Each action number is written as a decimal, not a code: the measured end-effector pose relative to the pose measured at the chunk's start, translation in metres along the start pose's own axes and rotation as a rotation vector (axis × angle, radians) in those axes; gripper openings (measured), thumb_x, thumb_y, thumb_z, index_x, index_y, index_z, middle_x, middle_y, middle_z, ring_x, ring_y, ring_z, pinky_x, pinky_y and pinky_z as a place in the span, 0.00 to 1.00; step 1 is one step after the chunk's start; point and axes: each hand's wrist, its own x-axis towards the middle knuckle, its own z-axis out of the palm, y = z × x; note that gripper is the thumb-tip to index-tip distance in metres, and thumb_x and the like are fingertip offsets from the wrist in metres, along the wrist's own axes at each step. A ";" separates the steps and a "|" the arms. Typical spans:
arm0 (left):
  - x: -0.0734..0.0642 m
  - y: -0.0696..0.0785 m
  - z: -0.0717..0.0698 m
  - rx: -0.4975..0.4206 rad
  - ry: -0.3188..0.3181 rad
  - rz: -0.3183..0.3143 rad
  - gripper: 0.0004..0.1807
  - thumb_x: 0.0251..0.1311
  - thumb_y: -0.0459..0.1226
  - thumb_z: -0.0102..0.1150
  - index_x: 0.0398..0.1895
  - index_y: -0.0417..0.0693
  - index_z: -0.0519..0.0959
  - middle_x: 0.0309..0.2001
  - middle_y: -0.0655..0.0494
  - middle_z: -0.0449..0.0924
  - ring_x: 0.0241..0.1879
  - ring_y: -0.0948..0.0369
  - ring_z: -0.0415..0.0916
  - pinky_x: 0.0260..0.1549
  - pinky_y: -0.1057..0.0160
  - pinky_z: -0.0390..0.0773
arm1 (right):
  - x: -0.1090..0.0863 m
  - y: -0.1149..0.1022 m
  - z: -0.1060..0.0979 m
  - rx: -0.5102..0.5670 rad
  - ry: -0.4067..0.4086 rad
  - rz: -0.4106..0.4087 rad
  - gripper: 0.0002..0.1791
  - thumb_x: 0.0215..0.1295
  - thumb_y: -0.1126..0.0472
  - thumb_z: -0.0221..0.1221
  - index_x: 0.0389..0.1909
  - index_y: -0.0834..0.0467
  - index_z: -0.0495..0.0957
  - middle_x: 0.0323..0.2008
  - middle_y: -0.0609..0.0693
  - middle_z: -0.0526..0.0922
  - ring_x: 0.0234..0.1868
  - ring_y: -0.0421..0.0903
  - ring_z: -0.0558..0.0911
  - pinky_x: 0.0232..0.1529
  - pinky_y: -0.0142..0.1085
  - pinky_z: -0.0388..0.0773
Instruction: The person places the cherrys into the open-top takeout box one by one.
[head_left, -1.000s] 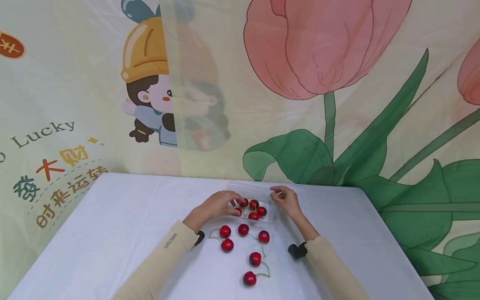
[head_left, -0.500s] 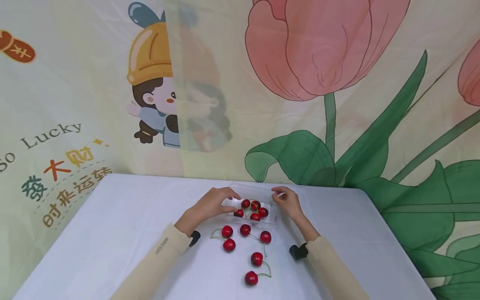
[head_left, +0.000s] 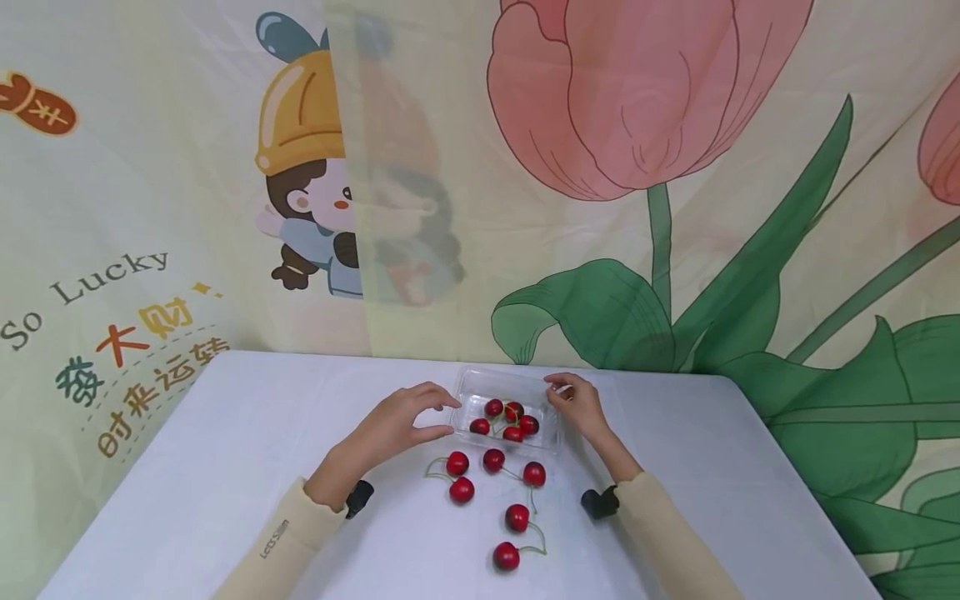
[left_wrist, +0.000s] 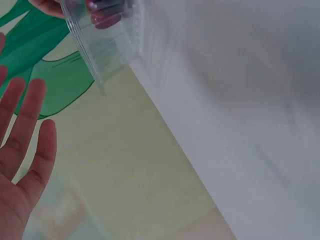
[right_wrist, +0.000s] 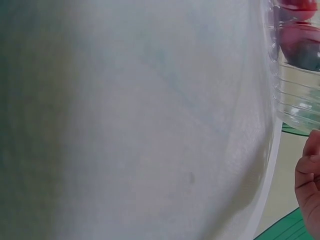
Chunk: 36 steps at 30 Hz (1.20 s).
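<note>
A clear plastic box (head_left: 468, 383) stands near the back of the table with several red cherries (head_left: 513, 411) in it. My left hand (head_left: 393, 423) is just left of the box, thumb and fingers spread apart with nothing between them. In the left wrist view its fingers (left_wrist: 36, 100) are extended, apart from the box wall (left_wrist: 82, 45). At the box's right edge, my right hand (head_left: 579, 404) has curled fingers and pinches the rim. The right wrist view shows that hand (right_wrist: 310, 180) partly cut off, right by the box's end (right_wrist: 300, 107).
In front of the box lie three pairs of cherries joined by green stems: one pair (head_left: 462, 490) at left, one (head_left: 534, 474) at middle, one (head_left: 507, 557) nearest me. A white cloth covers the table (head_left: 225, 467). A printed curtain (head_left: 420, 167) hangs behind its back edge.
My left hand has drawn back leftward from over the cherries in the box to outside its left side, its fingers opening. The right hand has stayed at the box's right edge.
</note>
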 end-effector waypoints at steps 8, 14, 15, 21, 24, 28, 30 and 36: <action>-0.023 0.001 0.005 -0.005 -0.082 -0.018 0.18 0.56 0.40 0.70 0.50 0.46 0.82 0.46 0.54 0.82 0.42 0.57 0.81 0.43 0.61 0.81 | 0.001 0.001 -0.001 0.007 0.005 -0.001 0.12 0.60 0.72 0.61 0.45 0.68 0.81 0.35 0.60 0.82 0.30 0.49 0.79 0.28 0.27 0.74; -0.029 -0.004 0.018 -0.024 -0.176 -0.040 0.18 0.56 0.43 0.70 0.49 0.47 0.82 0.46 0.55 0.82 0.42 0.58 0.80 0.42 0.63 0.81 | 0.001 0.001 -0.002 0.001 0.007 0.013 0.12 0.60 0.72 0.61 0.45 0.68 0.81 0.35 0.60 0.82 0.30 0.48 0.79 0.29 0.27 0.74; -0.030 -0.005 0.021 -0.027 -0.186 -0.039 0.18 0.56 0.42 0.70 0.49 0.47 0.83 0.46 0.55 0.81 0.42 0.58 0.80 0.42 0.63 0.80 | 0.001 0.001 -0.002 0.002 0.006 0.015 0.12 0.60 0.72 0.61 0.45 0.68 0.81 0.35 0.60 0.82 0.30 0.48 0.79 0.29 0.27 0.74; -0.032 -0.009 0.032 -0.036 -0.222 -0.068 0.20 0.55 0.43 0.70 0.51 0.49 0.82 0.48 0.58 0.80 0.43 0.60 0.79 0.44 0.62 0.79 | 0.000 0.001 0.000 0.008 -0.003 0.012 0.12 0.60 0.72 0.61 0.45 0.68 0.81 0.36 0.60 0.82 0.30 0.48 0.79 0.28 0.27 0.74; -0.031 -0.007 0.036 -0.026 -0.254 -0.087 0.23 0.54 0.45 0.71 0.53 0.51 0.81 0.50 0.59 0.79 0.45 0.59 0.78 0.46 0.59 0.79 | 0.000 0.000 0.000 0.009 0.004 0.010 0.12 0.60 0.72 0.61 0.45 0.67 0.81 0.36 0.60 0.82 0.30 0.48 0.79 0.28 0.27 0.73; -0.027 -0.001 0.042 0.009 -0.284 -0.089 0.26 0.52 0.48 0.72 0.56 0.53 0.80 0.53 0.58 0.78 0.48 0.59 0.77 0.49 0.55 0.78 | 0.000 0.001 0.001 0.007 0.001 0.014 0.12 0.60 0.72 0.61 0.45 0.67 0.81 0.36 0.60 0.82 0.30 0.48 0.79 0.28 0.27 0.73; -0.026 0.002 0.045 0.040 -0.293 -0.081 0.28 0.51 0.49 0.72 0.56 0.53 0.80 0.54 0.56 0.78 0.49 0.59 0.77 0.50 0.52 0.78 | 0.000 0.001 0.001 0.010 -0.004 0.017 0.12 0.60 0.72 0.61 0.46 0.67 0.81 0.36 0.60 0.82 0.30 0.48 0.78 0.28 0.27 0.74; -0.025 0.006 0.053 0.114 -0.316 -0.074 0.29 0.51 0.51 0.72 0.57 0.54 0.80 0.55 0.53 0.77 0.51 0.58 0.76 0.51 0.47 0.76 | 0.000 0.001 0.002 0.005 -0.010 0.028 0.12 0.60 0.72 0.62 0.46 0.67 0.81 0.37 0.60 0.82 0.31 0.48 0.78 0.29 0.27 0.74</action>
